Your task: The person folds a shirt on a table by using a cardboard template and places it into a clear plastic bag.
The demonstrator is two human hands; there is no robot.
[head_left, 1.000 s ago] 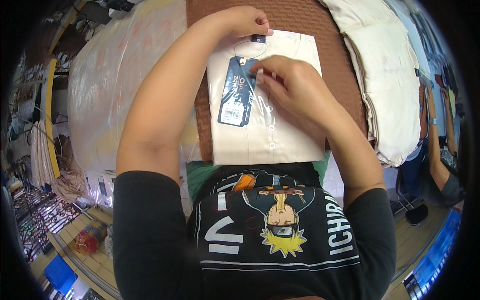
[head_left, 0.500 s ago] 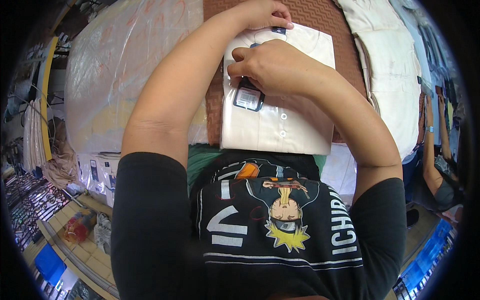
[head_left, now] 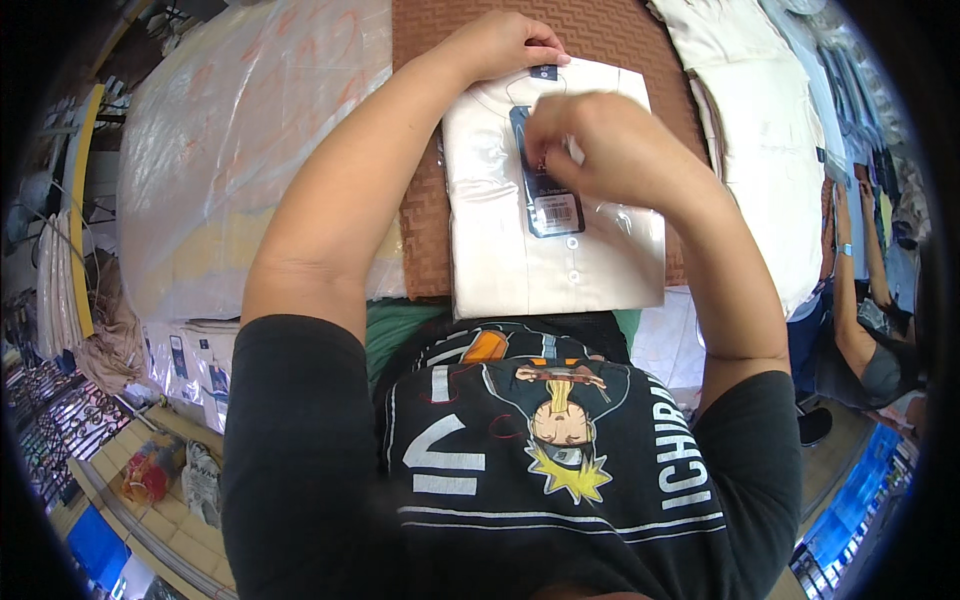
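A folded cream shirt (head_left: 500, 260) in a clear plastic bag lies flat before me, its white buttons showing down the front. My left hand (head_left: 512, 45) is at the bag's top edge, thumb and fingers closed on it beside the small dark neck label (head_left: 544, 73). Over the shirt's chest my right hand (head_left: 610, 150) is blurred by motion, its fingers curled near a long dark blue hang tag (head_left: 538, 185). A white sticker with a barcode covers the tag's lower end. Whether those fingers touch the tag or the plastic, I cannot make out.
Brown patterned cloth (head_left: 425, 225) covers the work surface. A large plastic-wrapped stack (head_left: 250, 170) stands to the left, and cream folded garments (head_left: 765, 150) lie to the right. Another person's arm (head_left: 850, 290) shows at the far right. Packaged shirts (head_left: 190, 360) sit lower left.
My right hand has moved right across the shirt, uncovering more of the hang tag. The tag now sits further right and nearly upright. My left hand stays at the top edge.
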